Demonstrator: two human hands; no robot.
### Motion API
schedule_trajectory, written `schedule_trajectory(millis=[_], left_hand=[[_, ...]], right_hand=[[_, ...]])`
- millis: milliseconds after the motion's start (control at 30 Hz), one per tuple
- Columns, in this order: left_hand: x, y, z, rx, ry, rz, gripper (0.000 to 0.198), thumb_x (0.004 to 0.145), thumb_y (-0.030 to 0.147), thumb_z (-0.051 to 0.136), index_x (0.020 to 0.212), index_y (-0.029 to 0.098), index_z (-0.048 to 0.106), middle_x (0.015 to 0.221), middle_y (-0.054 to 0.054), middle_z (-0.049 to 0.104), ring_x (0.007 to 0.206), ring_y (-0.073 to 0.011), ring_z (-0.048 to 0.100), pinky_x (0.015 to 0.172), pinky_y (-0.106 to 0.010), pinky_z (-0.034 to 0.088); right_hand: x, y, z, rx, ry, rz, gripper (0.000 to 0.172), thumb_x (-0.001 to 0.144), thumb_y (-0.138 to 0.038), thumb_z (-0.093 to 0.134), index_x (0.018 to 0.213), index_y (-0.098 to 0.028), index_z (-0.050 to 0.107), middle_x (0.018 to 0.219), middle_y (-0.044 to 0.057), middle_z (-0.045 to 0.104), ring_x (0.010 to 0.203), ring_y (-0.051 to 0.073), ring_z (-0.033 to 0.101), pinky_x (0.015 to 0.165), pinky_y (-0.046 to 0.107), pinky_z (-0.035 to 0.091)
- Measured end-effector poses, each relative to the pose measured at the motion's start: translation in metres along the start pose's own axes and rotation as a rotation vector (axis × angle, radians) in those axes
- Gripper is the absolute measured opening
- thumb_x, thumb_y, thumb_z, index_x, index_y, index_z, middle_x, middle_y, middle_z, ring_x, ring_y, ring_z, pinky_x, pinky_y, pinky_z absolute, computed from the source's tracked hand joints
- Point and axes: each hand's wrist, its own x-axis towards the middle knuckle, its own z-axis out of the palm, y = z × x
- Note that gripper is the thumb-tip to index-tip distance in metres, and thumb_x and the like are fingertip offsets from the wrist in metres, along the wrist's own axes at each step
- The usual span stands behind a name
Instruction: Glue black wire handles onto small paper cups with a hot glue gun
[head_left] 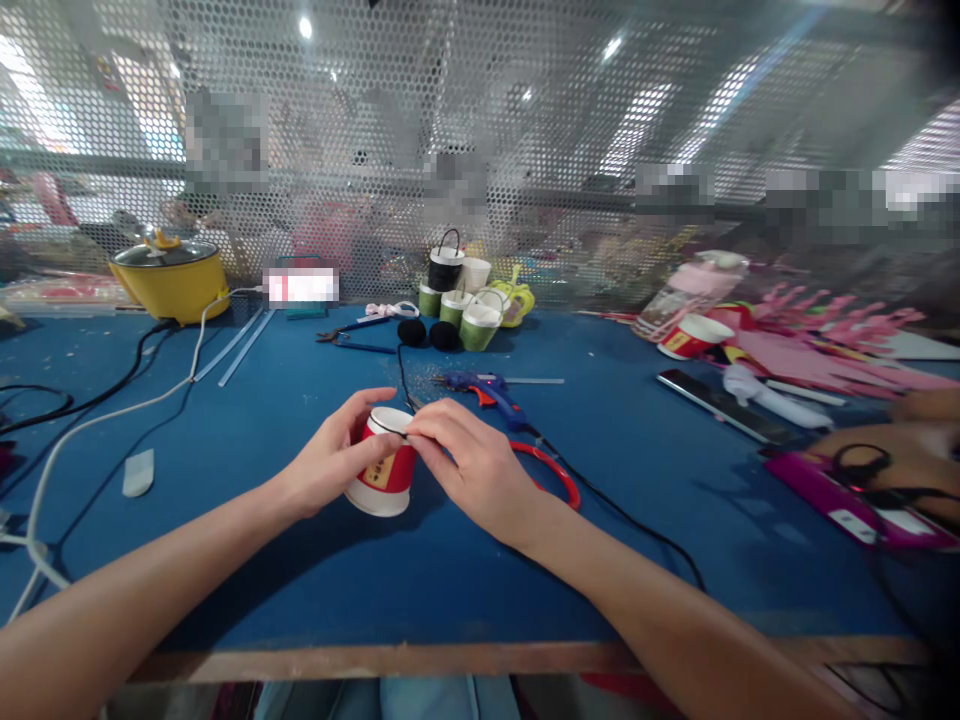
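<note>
A red and white paper cup (pixel 386 470) stands upside down on the blue table, its narrow base upward. A thin black cord runs around the edge of that base. My left hand (pixel 341 445) is wrapped around the cup's left side, with its thumb across the front near the top. At the right of the base, my right hand (pixel 469 460) pinches the black cord (pixel 403 375) between thumb and fingertips. From there the cord leads back towards two black balls of yarn (pixel 427 334). The fingertips partly hide the cord's end.
A blue glue gun (pixel 487 388) lies beyond my right hand, near a red ring (pixel 555 470). Behind are pliers (pixel 356 338) and several wrapped cups (pixel 480 320). A yellow pot (pixel 171 280) stands left. Rightward lie a phone (pixel 720 405), pink pieces (pixel 817 355) and a purple object (pixel 847 500).
</note>
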Motion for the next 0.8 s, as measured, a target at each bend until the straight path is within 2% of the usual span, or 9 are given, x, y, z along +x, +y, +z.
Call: schedule_trajectory(millis=[267,433,600,800], left_hand=[[0.000,0.004,-0.001,-0.069,-0.030,-0.026,0.050,0.070,0.025,0.060,0.117,0.020,0.042,0.094,-0.003,0.059,0.088,-0.0179,0.055,0.083,-0.033,0.042],[0.000,0.004,-0.006,-0.105,-0.156,-0.118,0.065,0.064,0.023,0.068,0.121,0.022,0.038,0.091,-0.004,0.059,0.084,-0.0189,0.058,0.079,-0.035,0.044],[-0.001,0.001,-0.004,-0.148,-0.182,-0.140,0.063,0.065,0.024,0.069,0.120,0.022,0.039,0.094,-0.005,0.059,0.081,-0.0176,0.058,0.077,-0.034,0.045],[0.000,0.003,-0.001,-0.272,-0.119,-0.086,0.066,0.058,0.016,0.073,0.117,0.022,0.043,0.098,-0.004,0.059,0.084,-0.0166,0.058,0.082,-0.033,0.043]], right_hand=[[0.002,0.000,-0.002,0.024,-0.012,0.002,0.010,0.084,-0.013,0.045,0.083,-0.016,0.054,0.082,0.006,0.057,0.077,0.013,0.054,0.069,0.028,0.048],[0.005,0.001,-0.008,0.112,-0.045,0.140,0.011,0.084,-0.015,0.047,0.078,-0.016,0.056,0.079,0.005,0.059,0.075,0.012,0.055,0.068,0.027,0.047],[0.005,0.004,-0.010,0.220,-0.095,0.253,0.013,0.084,-0.016,0.046,0.081,-0.016,0.059,0.081,0.004,0.060,0.076,0.012,0.057,0.070,0.027,0.048],[0.005,0.008,-0.010,0.202,0.039,0.328,0.016,0.085,-0.021,0.045,0.092,-0.015,0.058,0.092,0.008,0.059,0.083,0.015,0.057,0.069,0.027,0.049]])
